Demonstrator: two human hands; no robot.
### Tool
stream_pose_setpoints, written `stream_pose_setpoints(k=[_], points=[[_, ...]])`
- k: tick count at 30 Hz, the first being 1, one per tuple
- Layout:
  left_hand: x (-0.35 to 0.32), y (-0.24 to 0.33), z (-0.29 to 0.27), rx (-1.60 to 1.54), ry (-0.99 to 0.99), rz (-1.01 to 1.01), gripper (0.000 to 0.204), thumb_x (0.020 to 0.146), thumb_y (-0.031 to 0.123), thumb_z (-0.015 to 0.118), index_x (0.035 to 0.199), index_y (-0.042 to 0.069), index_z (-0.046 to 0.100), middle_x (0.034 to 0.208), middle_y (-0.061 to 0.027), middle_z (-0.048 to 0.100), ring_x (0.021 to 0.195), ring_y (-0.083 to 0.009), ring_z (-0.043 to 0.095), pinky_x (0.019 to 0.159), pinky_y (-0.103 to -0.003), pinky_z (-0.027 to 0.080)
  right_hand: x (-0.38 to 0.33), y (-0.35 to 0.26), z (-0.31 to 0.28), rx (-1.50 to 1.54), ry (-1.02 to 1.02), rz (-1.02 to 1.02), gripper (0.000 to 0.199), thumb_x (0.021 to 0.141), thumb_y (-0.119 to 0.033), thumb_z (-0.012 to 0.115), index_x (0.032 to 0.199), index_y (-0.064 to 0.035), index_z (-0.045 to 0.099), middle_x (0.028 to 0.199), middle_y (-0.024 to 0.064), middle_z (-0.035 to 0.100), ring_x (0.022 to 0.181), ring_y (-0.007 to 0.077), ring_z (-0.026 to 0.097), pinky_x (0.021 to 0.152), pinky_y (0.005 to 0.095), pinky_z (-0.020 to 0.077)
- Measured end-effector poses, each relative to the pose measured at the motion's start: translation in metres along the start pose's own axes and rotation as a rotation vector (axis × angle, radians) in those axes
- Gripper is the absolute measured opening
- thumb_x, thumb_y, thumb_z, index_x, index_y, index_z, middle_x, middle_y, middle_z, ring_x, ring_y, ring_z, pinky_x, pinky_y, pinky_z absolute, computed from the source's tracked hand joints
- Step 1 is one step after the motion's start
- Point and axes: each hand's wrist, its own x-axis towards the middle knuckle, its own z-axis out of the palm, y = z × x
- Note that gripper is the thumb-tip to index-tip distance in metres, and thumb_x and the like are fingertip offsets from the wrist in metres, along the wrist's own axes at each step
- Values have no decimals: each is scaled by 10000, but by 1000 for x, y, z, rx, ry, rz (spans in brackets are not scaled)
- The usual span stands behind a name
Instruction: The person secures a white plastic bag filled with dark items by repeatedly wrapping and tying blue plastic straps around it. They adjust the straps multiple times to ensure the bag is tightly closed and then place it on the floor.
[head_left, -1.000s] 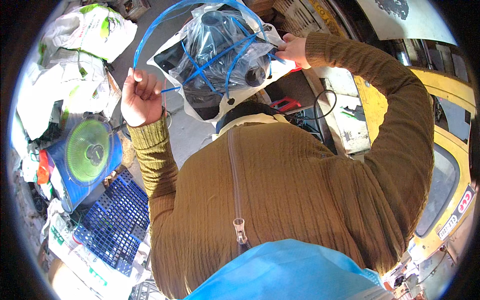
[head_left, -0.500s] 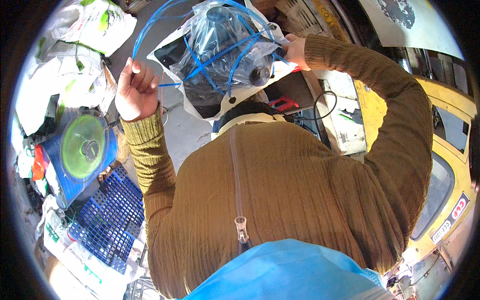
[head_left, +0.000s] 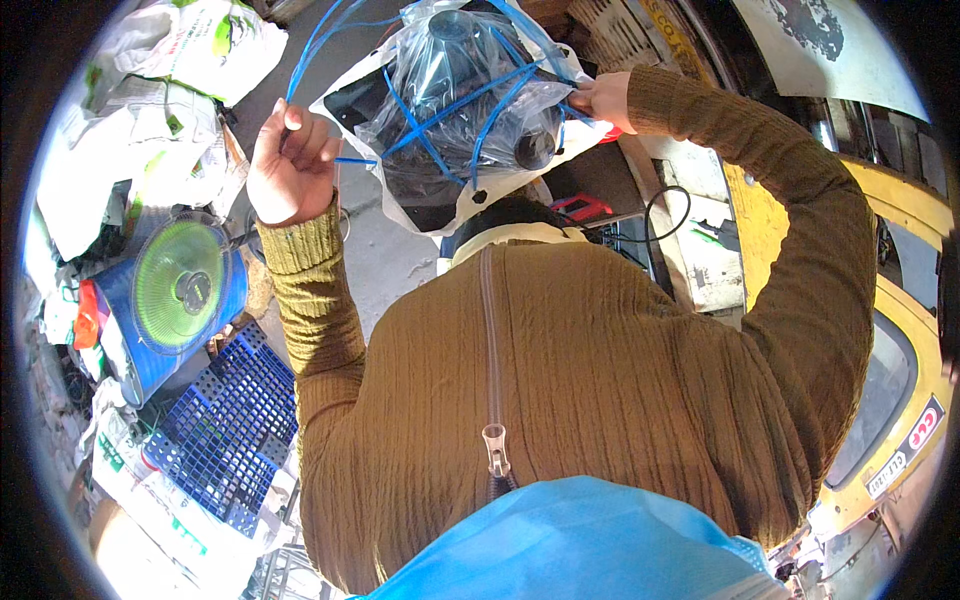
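Note:
In front of me is a bundle of dark parts with round black ends under clear plastic wrap (head_left: pixel 440 75). It lies on a white sheet (head_left: pixel 465 213) with dark patches. Blue strap (head_left: pixel 412 130) crosses over the wrap, and loose loops of it rise at the upper left. My left hand (head_left: pixel 292 168), left of the bundle, has its fingers curled and pinched on the blue strap. At the bundle's right edge is my right hand (head_left: pixel 605 100), fingers closed beside the strap and plastic. What lies inside those fingers is partly hidden.
White bags (head_left: pixel 215 50) pile up at the far left. Below them are a green-bladed fan (head_left: pixel 180 285) on a blue panel and a blue plastic grid pallet (head_left: pixel 225 430). A yellow machine body (head_left: pixel 895 215) stands close on the right. A black cable (head_left: pixel 688 205) loops near the bundle.
The whole view has shifted slightly, so most things sit further right. Both hands keep nearly the same places beside the bundle, with the strap still in my left fingers.

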Motion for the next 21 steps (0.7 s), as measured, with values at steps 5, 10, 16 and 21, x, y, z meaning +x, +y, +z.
stream_pose_setpoints(k=[5, 10, 16, 21], points=[[1, 5, -4, 12, -8, -11, 227, 888, 216, 458, 715, 71, 482, 517, 56, 239, 459, -69, 223, 468, -237, 228, 9, 0, 25, -48, 73, 105, 255, 693, -144, 579, 924, -41, 613, 1028, 57, 572, 1003, 200, 504, 915, 344, 382], [3, 4, 4, 66, 26, -10, 216, 876, 213, 467, 707, 78, 472, 524, 56, 236, 467, -67, 235, 461, -234, 230, 30, 14, 84, 1454, 394, 43, 294, 812, -195, 543, 1080, -73, 536, 1048, 50, 588, 1052, 202, 487, 1020, 372, 281], [17, -23, 31, 266, -69, -85, 215, 861, 228, 482, 705, 80, 472, 532, 49, 255, 455, -73, 234, 427, -228, 205, 18, 24, 84, 1418, 536, -212, 192, 712, -147, 546, 882, -135, 633, 970, -23, 599, 1021, 161, 481, 1012, 401, 219], [32, -38, 42, 360, -83, -150, 218, 867, 245, 494, 732, 75, 474, 549, 35, 297, 474, -70, 253, 423, -214, 217, 29, 30, 94, 1896, 478, -360, 162, 713, -145, 548, 856, -138, 623, 884, -13, 591, 927, 152, 493, 936, 374, 264]])
